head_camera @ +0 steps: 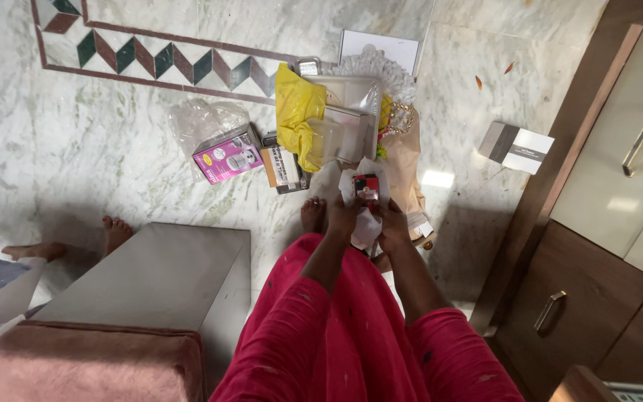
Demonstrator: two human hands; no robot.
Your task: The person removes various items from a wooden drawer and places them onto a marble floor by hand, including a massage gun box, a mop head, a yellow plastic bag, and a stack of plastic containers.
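While both arms reach down over the red garment, the left hand [342, 216] and right hand [391, 223] pinch a small red-and-black box [366, 187] between them, above white paper [366, 227] near the person's feet. On the marble floor [76, 134] just beyond lie a yellow cloth [297, 112], a purple carton [228, 155] and a clear plastic tray [347, 104]; a white-and-grey box [516, 147] sits well apart by the wooden cabinet [597, 246].
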